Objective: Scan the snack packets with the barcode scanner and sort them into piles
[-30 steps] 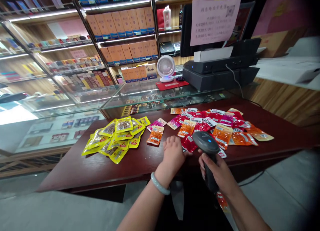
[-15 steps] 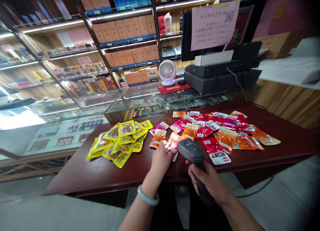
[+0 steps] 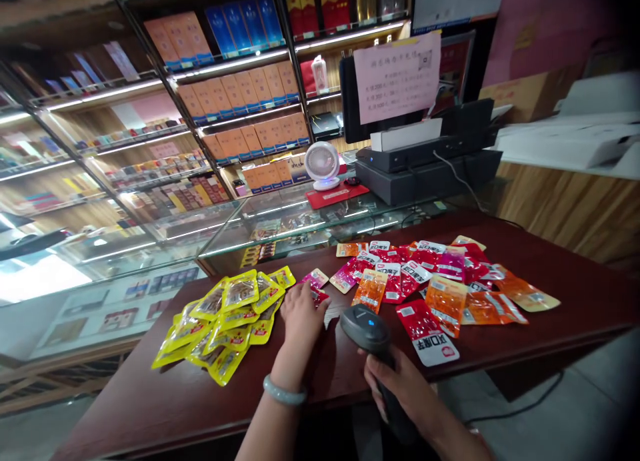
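My left hand (image 3: 301, 318), with a pale bangle (image 3: 284, 391) on the wrist, lies over the small snack packets left of centre. Its fingers stretch forward and the thumb stands apart. A red packet (image 3: 319, 297) shows partly beside the fingers; what lies under the palm is hidden. My right hand (image 3: 395, 381) is wrapped round the handle of a dark barcode scanner (image 3: 365, 328), its head tilted toward the tabletop. Yellow snack packets (image 3: 240, 291) are heaped to the left. Red, orange and pink packets (image 3: 447, 301) spread over the right side.
The dark red wooden table (image 3: 320, 388) carries the packets. Behind it stand a glass display counter (image 3: 280, 224), a white fan (image 3: 323, 164) on a red mat (image 3: 336, 196), and a till (image 3: 425, 171) with a monitor bearing a pink notice (image 3: 397, 78). Stocked shelves (image 3: 240, 94) line the wall.
My left hand has shifted left and forward from the scanner, its fingers now stretched over the packets. The red-and-white packet is no longer under the scanner's head. The view has tilted slightly.
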A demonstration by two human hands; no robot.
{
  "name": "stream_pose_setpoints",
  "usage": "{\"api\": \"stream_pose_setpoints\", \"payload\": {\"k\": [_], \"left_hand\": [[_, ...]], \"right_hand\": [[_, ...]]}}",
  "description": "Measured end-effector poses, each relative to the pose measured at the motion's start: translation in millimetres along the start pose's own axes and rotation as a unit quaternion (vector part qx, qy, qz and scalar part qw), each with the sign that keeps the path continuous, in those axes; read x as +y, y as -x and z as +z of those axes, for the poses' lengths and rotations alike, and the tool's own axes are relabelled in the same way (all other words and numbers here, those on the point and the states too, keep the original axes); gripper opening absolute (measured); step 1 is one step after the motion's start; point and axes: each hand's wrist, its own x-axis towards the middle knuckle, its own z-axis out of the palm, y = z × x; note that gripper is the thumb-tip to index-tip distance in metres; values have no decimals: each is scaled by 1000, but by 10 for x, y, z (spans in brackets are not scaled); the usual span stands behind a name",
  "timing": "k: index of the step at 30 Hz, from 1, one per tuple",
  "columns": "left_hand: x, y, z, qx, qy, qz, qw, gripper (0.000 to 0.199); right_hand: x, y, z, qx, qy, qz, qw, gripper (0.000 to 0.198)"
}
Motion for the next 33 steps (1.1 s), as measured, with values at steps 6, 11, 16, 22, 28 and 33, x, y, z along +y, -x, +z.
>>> {"api": "stream_pose_setpoints", "payload": {"k": [6,11,16,22,28,33], "left_hand": [[511,-503,222,-76,-34,70,994,46],[646,-748,221,-132,-51,93,986,47],[567,-691,133,-166,85,64,980,20],[308,-438,22,-82,204,5,976,9],[129,-184,-46,-28,217,-4,976,12],[-108,-110,-45,-18,246,-14,969,13]], "right_hand": [[126,-80,-59,-9,14,3,1000,59],[101,-99,-51,3,-1,10,1000,58],[82,-66,-82,-12,5,-2,1000,56],[20,-42,-32,29,34,-13,999,53],[-67,-41,57,22,30,-31,999,51],[-53,26,89,11,42,-24,999,51]]}}
